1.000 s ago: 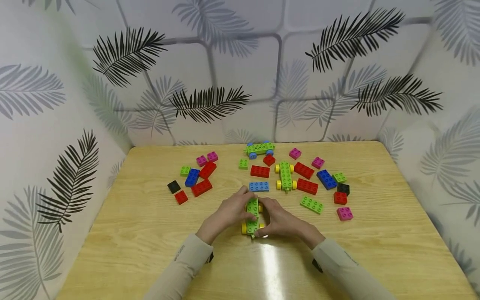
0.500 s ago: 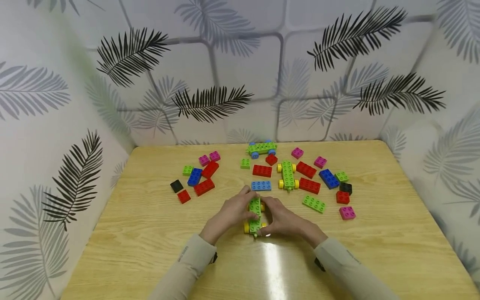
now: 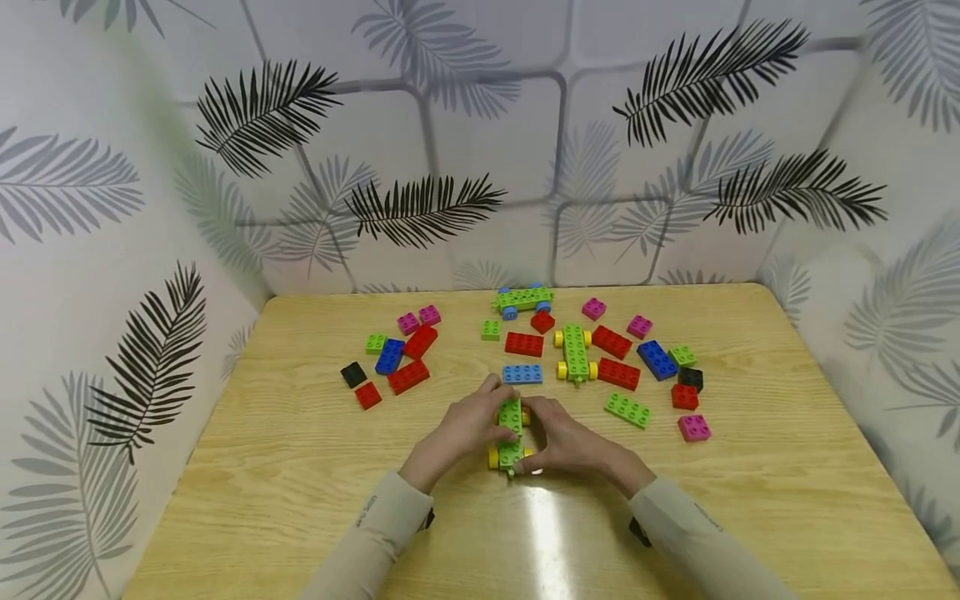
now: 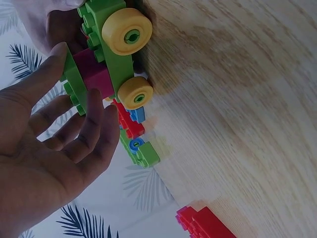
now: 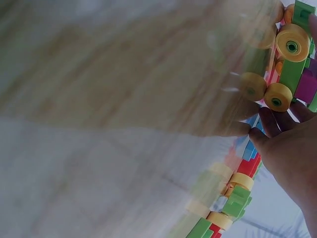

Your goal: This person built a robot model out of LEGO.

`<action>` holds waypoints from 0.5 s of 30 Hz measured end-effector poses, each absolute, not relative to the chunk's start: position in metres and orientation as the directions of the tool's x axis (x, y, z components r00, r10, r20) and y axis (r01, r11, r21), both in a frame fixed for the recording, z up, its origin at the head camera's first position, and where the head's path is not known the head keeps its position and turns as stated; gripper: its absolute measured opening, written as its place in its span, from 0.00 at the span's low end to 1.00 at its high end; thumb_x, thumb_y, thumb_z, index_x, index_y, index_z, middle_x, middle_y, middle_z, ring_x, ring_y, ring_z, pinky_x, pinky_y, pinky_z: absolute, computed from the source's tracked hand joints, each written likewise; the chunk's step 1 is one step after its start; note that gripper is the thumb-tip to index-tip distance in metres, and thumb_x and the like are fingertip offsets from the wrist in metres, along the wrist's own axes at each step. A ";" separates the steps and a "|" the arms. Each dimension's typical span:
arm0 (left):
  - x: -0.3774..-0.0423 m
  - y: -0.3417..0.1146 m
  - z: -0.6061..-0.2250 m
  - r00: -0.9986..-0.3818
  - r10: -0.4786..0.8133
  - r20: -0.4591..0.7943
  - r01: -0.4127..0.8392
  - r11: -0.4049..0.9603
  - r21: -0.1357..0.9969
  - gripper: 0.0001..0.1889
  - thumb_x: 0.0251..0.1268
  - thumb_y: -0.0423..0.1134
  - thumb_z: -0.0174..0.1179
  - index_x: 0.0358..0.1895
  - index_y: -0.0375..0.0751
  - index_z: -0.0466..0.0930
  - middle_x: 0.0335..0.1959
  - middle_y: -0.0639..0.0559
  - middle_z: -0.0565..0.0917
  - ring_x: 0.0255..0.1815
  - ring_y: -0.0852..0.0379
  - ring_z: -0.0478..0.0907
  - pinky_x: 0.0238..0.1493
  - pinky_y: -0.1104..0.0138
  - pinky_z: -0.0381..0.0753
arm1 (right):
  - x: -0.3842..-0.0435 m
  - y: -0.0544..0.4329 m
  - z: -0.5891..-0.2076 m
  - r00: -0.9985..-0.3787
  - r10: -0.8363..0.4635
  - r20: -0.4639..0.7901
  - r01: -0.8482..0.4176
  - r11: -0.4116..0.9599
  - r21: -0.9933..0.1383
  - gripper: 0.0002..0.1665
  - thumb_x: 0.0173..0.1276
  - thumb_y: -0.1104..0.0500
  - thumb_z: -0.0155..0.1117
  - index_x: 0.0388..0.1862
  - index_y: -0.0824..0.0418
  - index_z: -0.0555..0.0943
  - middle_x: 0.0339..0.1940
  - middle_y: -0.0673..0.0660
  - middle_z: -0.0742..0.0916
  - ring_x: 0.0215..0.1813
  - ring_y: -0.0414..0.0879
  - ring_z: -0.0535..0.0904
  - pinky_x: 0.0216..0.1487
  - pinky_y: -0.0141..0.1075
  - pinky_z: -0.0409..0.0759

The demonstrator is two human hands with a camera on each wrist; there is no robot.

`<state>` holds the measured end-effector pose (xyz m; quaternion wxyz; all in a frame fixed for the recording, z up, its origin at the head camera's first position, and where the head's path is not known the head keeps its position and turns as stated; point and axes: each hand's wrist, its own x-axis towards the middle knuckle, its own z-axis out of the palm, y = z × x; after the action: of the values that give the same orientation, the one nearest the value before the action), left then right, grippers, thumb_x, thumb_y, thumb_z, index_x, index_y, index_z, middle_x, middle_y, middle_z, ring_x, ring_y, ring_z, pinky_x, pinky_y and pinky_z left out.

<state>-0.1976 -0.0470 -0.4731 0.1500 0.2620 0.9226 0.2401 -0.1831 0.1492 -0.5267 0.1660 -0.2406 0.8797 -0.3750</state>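
A green toy car base [image 3: 510,458] with yellow wheels stands on the table in front of me, between both hands. In the left wrist view, a magenta brick [image 4: 95,74] sits on the base, with a green brick [image 4: 74,82] on top of it. My left hand [image 3: 467,422] pinches this stack from the left, thumb on the green brick and fingers by the magenta one. On the other side, my right hand [image 3: 567,439] grips the base lengthwise, its thumb at the near end and fingers round the far end. The far-end fingertips are partly hidden.
Behind the hands lie a light blue brick [image 3: 522,374], a yellow-wheeled base [image 3: 576,353], red bricks [image 3: 524,343] and a blue-wheeled base [image 3: 523,299]. Loose bricks gather at left [image 3: 408,376] and right [image 3: 657,360]. A flat green brick [image 3: 627,409] lies right of the hands.
The head view shifts slightly. Both hands keep the same hold on the toy car, and no brick on the table has visibly moved.
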 end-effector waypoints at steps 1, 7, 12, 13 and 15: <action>-0.198 -0.047 -0.473 -0.818 0.555 -0.149 0.413 0.748 0.520 0.29 0.56 0.44 0.70 0.61 0.43 0.73 0.47 0.53 0.68 0.39 0.57 0.71 0.34 0.70 0.74 | -0.183 0.149 -0.527 -0.829 -0.548 -0.108 -0.302 0.602 -0.739 0.58 0.51 0.40 0.76 0.74 0.59 0.57 0.72 0.60 0.65 0.72 0.55 0.58 0.70 0.53 0.58; -0.198 -0.047 -0.473 -0.818 0.558 -0.142 0.426 0.752 0.504 0.29 0.56 0.44 0.70 0.61 0.43 0.73 0.46 0.53 0.68 0.38 0.58 0.71 0.32 0.70 0.73 | -0.182 0.149 -0.530 -0.828 -0.553 -0.092 -0.316 0.596 -0.738 0.57 0.52 0.39 0.75 0.73 0.57 0.58 0.71 0.57 0.66 0.71 0.53 0.59 0.70 0.51 0.59; -0.198 -0.047 -0.474 -0.815 0.561 -0.141 0.432 0.752 0.498 0.29 0.55 0.44 0.70 0.61 0.43 0.74 0.46 0.53 0.67 0.37 0.58 0.71 0.31 0.71 0.72 | -0.181 0.146 -0.531 -0.833 -0.549 -0.072 -0.330 0.597 -0.732 0.56 0.53 0.38 0.74 0.73 0.57 0.58 0.71 0.57 0.67 0.70 0.52 0.59 0.70 0.50 0.59; -0.198 -0.047 -0.474 -0.815 0.562 -0.140 0.432 0.751 0.499 0.29 0.56 0.44 0.70 0.61 0.43 0.74 0.46 0.53 0.67 0.37 0.58 0.71 0.31 0.71 0.72 | -0.181 0.146 -0.531 -0.833 -0.549 -0.065 -0.333 0.593 -0.733 0.56 0.53 0.38 0.74 0.73 0.57 0.58 0.70 0.57 0.67 0.70 0.52 0.59 0.70 0.50 0.59; -0.198 -0.047 -0.474 -0.815 0.562 -0.141 0.431 0.750 0.502 0.29 0.56 0.44 0.70 0.61 0.44 0.73 0.46 0.53 0.67 0.37 0.58 0.71 0.31 0.71 0.73 | -0.180 0.145 -0.531 -0.833 -0.551 -0.051 -0.343 0.587 -0.734 0.55 0.53 0.40 0.74 0.72 0.58 0.59 0.70 0.58 0.67 0.70 0.53 0.59 0.70 0.51 0.59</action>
<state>-0.1981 -0.0471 -0.4739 0.1428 0.2686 0.9245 0.2298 -0.1803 0.1451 -0.5305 0.1378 -0.2539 0.8799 -0.3772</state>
